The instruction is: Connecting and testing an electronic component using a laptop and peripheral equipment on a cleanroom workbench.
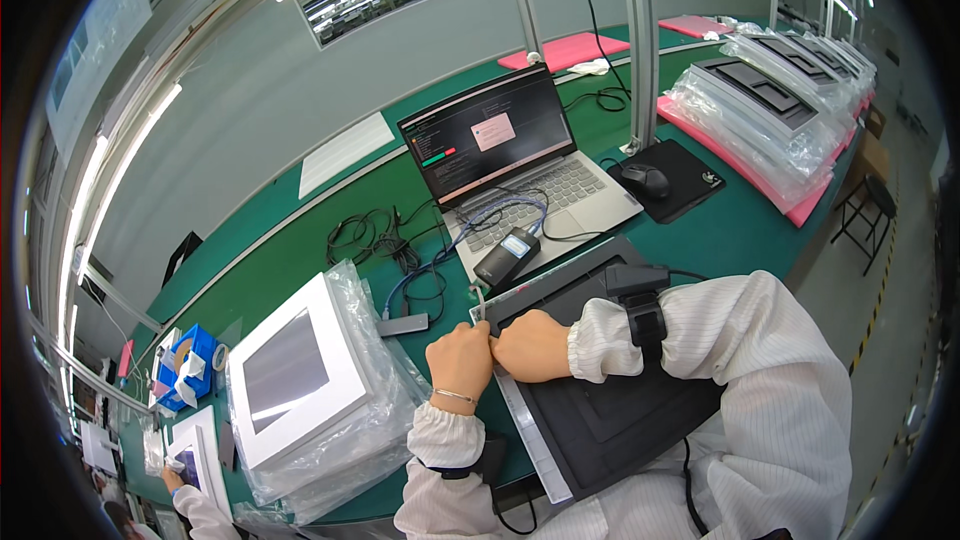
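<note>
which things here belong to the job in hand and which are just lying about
Seemingly in the job:
black rectangular panel
thin pale cable by the left hand and right hand
small black box on the open grey laptop

Probably just lying about:
black computer mouse
blue plastic bin

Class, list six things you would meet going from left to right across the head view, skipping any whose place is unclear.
Blue bin, white-framed panel, the person's left hand, the person's right hand, black computer mouse, black stool.
</note>
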Demonstrator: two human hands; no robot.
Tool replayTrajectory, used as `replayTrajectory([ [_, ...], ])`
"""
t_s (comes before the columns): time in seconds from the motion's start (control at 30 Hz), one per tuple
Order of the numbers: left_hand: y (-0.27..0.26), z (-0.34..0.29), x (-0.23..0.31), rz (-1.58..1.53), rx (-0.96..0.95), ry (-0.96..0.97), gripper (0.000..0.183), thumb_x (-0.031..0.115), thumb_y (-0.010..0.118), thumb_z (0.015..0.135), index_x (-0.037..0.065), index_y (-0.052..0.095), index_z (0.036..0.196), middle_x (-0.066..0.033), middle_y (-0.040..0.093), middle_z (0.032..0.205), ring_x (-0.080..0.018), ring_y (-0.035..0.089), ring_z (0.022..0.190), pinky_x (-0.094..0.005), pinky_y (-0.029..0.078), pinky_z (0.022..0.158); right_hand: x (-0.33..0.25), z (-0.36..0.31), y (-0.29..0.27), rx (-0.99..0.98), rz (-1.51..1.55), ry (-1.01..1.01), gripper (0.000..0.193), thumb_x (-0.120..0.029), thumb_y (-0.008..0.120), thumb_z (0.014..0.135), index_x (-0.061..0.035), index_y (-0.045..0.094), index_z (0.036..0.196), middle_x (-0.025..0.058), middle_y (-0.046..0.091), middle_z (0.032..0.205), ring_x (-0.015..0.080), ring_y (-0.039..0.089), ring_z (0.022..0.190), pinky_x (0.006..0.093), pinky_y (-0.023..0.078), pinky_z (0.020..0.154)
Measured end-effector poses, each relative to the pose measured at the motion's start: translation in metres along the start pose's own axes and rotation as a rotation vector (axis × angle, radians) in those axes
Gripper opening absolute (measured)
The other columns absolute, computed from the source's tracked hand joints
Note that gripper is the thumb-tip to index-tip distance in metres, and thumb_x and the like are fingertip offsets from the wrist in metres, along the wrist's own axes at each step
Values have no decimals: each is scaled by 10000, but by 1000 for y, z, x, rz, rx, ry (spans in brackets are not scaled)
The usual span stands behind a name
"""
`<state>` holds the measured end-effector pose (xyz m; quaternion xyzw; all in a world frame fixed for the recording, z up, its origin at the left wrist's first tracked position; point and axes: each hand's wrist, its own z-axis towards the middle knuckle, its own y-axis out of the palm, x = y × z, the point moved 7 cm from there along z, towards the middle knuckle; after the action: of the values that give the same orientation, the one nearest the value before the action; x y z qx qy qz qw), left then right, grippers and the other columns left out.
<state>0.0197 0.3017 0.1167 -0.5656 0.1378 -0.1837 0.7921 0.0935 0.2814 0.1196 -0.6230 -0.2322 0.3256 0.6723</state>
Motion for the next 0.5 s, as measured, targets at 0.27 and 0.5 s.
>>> replayTrajectory([
  [0.27, 2, 0, 0, -7, -15, -3, 72, 194, 593, 772, 134, 629, 786, -75, 622, 716, -273, 645, 630, -380, 478, 513, 6, 8, 0, -66, 18, 36, 153, -184, 628, 723, -45, 692, 730, 141, 682, 736, 295, 672, 651, 399, 525, 564],
  [0.5, 0, 0, 1, -13, -10, 6, 46, 153, 613, 739, 113, 608, 761, -90, 616, 700, -278, 648, 622, -374, 478, 502, 7, 9, 2, -100, 51, 62, 155, -189, 642, 719, -48, 703, 739, 143, 689, 763, 305, 677, 677, 405, 530, 579],
])
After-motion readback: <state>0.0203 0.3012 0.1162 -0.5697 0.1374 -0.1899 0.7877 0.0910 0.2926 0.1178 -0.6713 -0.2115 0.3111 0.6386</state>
